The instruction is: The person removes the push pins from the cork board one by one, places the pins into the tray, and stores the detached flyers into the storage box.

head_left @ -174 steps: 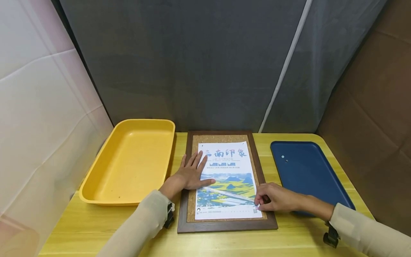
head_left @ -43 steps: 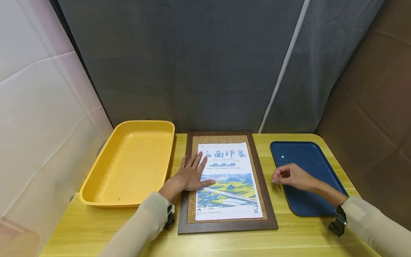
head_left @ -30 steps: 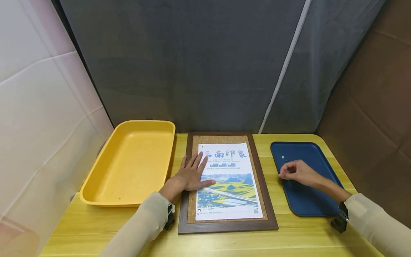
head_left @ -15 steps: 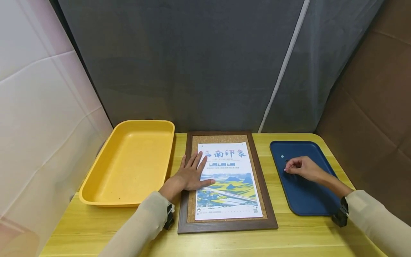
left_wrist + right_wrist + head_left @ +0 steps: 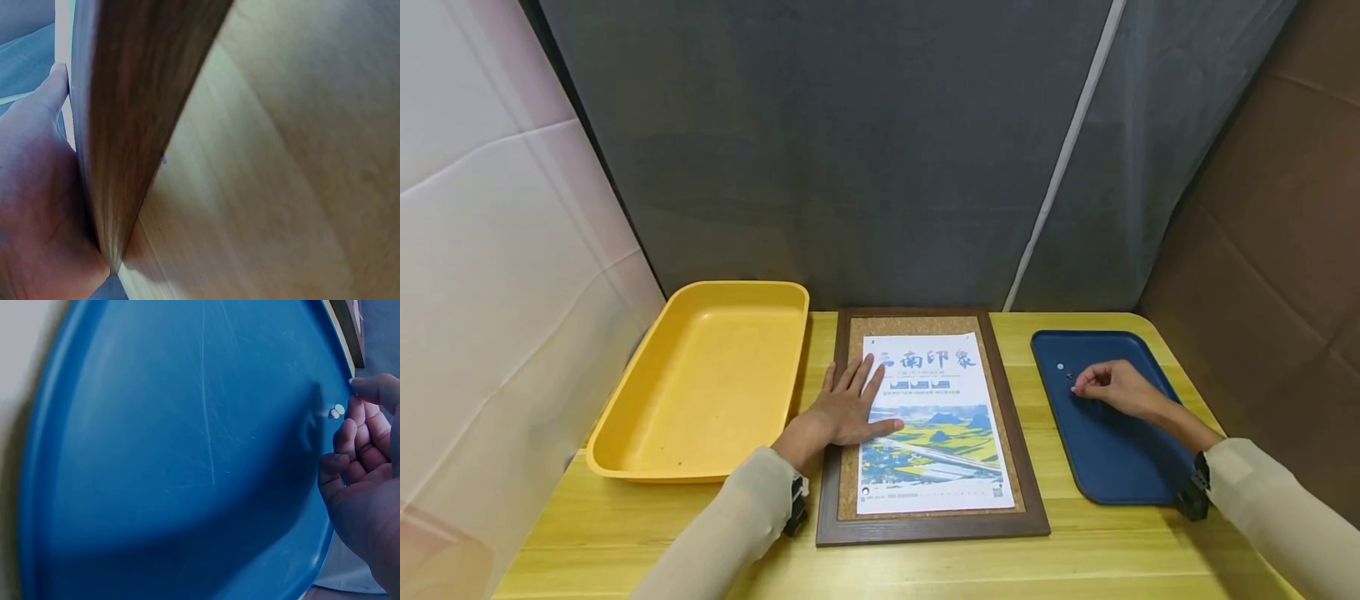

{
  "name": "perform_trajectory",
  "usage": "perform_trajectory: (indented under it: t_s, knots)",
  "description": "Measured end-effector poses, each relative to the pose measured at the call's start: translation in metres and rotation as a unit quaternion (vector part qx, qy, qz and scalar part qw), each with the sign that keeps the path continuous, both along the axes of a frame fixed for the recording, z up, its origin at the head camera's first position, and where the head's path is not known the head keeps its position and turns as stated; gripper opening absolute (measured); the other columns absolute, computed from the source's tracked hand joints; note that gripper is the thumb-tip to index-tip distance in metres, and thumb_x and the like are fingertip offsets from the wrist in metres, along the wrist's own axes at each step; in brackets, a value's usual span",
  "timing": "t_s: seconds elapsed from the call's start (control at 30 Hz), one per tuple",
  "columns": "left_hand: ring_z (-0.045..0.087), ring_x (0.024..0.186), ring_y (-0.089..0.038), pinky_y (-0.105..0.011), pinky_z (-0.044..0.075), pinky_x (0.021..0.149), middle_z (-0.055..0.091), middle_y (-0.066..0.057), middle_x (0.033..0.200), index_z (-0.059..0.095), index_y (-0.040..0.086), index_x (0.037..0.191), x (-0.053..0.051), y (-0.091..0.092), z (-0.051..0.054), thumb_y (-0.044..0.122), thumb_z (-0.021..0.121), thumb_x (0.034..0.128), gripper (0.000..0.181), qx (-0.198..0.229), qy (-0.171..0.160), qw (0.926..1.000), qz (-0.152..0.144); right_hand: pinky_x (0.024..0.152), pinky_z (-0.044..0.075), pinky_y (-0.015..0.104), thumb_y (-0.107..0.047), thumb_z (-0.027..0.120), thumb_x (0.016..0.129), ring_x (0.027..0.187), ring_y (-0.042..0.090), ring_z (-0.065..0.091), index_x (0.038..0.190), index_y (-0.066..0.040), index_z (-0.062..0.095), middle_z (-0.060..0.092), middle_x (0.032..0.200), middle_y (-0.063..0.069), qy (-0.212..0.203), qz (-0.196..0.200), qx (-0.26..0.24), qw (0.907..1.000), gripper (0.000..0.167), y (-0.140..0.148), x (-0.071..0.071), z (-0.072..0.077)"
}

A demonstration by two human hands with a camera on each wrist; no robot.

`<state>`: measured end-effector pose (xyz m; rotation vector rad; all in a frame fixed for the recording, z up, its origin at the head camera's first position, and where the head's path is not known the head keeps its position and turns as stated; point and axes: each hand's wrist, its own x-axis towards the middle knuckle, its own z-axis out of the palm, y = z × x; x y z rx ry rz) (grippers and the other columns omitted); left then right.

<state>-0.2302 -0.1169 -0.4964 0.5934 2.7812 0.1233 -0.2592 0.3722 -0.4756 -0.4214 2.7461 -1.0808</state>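
Note:
My left hand [image 5: 845,410] lies flat with spread fingers on a printed poster [image 5: 936,467], its palm over the left side of a brown-framed cork board [image 5: 932,527]. Small tacks show at the poster's top corners, and a tiny dark spot at its lower right. Above the blue tray [image 5: 1120,458] hovers my right hand [image 5: 1118,389], fingers loosely curled, thumb and forefinger close together. I see nothing clearly held between them. Near those fingertips, two thumbtacks [image 5: 337,411] lie in the tray, one pale green, one whitish.
A deep yellow tray [image 5: 700,471] stands left of the board, holding one tiny dark speck. All of it sits on a light wooden table [image 5: 925,575]. Grey cloth [image 5: 850,167] closes off the back, with a white sheet at left and a brown one at right.
My right hand has left the poster's lower right corner and moved right and back over the blue tray, up to the thumbtacks. The left hand stays in place.

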Motion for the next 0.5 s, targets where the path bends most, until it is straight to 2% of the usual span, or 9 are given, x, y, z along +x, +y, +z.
perform_trajectory:
  t_s: [0.5]
  knots:
    - [-0.014, 0.163, -0.031, -0.064, -0.015, 0.125, -0.019, -0.008, 0.177, -0.006, 0.017, 0.171, -0.0002, -0.0001, -0.001, 0.084, 0.039, 0.0954, 0.111, 0.003, 0.003, 1.0, 0.002, 0.068, 0.052, 0.023, -0.005, 0.073, 0.097, 0.075, 0.011, 0.062, 0.092, -0.001, 0.077, 0.075, 0.088, 0.006, 0.002, -0.002, 0.007, 1.0, 0.007, 0.0033, -0.0064, -0.0026]
